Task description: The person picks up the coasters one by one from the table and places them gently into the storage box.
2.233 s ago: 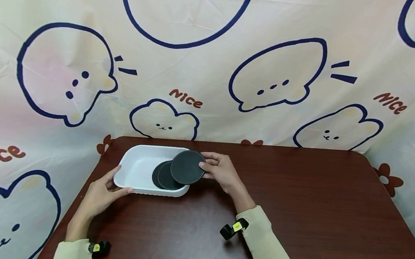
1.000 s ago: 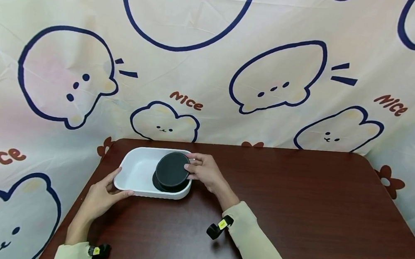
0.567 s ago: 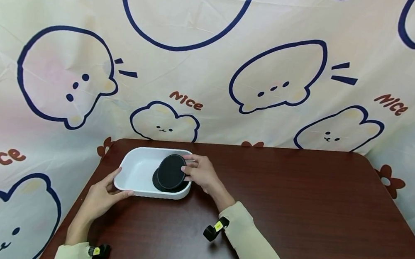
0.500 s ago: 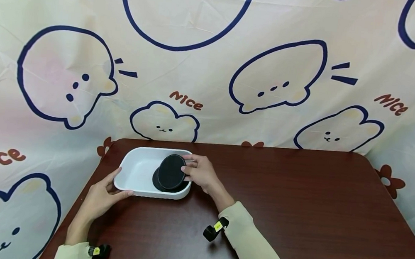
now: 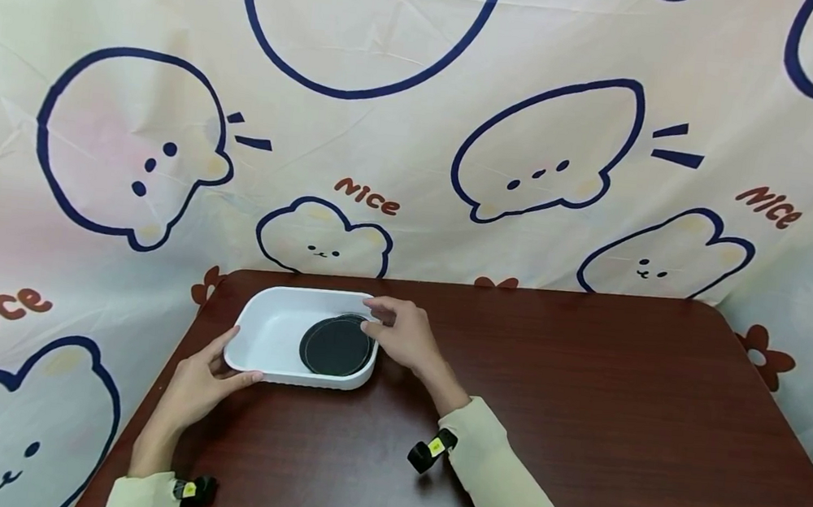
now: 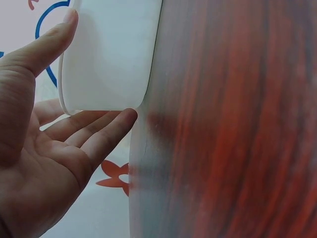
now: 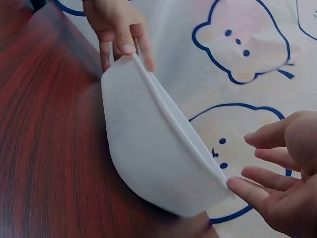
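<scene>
A white plastic tray (image 5: pixel 274 330) with rounded corners and deep sides stands at the back left of the table. Inside its right end, dark round coasters (image 5: pixel 335 346) lie stacked, slightly out of line, with thin pale rings near their edges. My left hand (image 5: pixel 195 384) holds the tray's left end, the thumb on the front wall and the fingers at the end wall. Over the right rim is my right hand (image 5: pixel 406 337), free of the coasters, its fingers loosely bent. In the right wrist view, one fingertip of the right hand (image 7: pixel 282 173) is right at the tray's rim.
The brown wood-grain table (image 5: pixel 582 417) runs out to the right and front. A cream cloth backdrop (image 5: pixel 425 141) with cartoon bears hangs behind and beside it. Small black cameras sit on both wrists (image 5: pixel 196 490).
My right hand moved left with a coaster, lowered it onto the others in the tray and let go, then drew back slightly to the right. The left hand stays on the tray.
</scene>
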`<state>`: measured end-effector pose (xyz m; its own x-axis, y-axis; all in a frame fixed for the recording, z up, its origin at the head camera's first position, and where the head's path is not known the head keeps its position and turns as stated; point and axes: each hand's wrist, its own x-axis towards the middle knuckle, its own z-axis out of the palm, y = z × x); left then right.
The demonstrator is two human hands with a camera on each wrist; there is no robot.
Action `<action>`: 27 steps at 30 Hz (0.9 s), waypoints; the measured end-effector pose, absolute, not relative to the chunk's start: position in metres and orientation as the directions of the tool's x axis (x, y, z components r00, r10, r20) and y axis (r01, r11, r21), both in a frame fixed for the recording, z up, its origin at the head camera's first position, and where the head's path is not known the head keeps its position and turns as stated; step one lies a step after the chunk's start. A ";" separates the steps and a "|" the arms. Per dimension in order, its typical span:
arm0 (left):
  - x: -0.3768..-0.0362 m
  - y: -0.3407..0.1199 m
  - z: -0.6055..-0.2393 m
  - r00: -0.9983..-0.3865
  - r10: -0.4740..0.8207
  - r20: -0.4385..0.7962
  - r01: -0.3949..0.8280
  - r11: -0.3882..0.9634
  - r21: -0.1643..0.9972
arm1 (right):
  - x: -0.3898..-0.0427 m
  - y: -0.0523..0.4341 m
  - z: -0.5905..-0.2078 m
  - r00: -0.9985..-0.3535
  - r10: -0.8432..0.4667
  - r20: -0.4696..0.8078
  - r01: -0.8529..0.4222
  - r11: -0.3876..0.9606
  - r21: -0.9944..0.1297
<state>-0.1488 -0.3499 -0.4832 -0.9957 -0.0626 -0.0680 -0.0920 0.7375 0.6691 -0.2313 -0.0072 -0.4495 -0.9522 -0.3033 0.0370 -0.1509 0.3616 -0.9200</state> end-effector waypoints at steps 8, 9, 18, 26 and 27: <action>-0.148 -0.350 -0.483 -0.996 -0.057 -0.061 -0.083 0.743 0.664 | -0.231 0.011 -0.456 -0.954 -0.301 0.000 -0.056 0.178 -0.982; -0.148 -0.350 -0.482 -0.996 -0.058 -0.064 -0.086 0.742 0.664 | -0.231 0.013 -0.456 -0.953 -0.302 -0.005 -0.049 0.172 -0.984; -0.147 -0.349 -0.482 -0.995 -0.066 -0.078 -0.101 0.740 0.665 | -0.226 0.036 -0.456 -0.958 -0.285 -0.002 -0.036 0.129 -0.991; -0.146 -0.349 -0.481 -0.996 -0.057 -0.067 -0.087 0.744 0.662 | -0.220 0.064 -0.454 -0.959 -0.284 -0.023 -0.010 0.113 -0.994; -0.145 -0.349 -0.481 -0.996 -0.056 -0.065 -0.085 0.743 0.664 | -0.220 0.068 -0.454 -0.959 -0.282 -0.023 -0.011 0.120 -0.993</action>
<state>-0.1455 -0.3491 -0.4811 -0.9963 -0.0557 -0.0651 -0.0850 0.7430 0.6639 -0.2195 0.0682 -0.4539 -0.9592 -0.2817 -0.0235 -0.0109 0.1200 -0.9927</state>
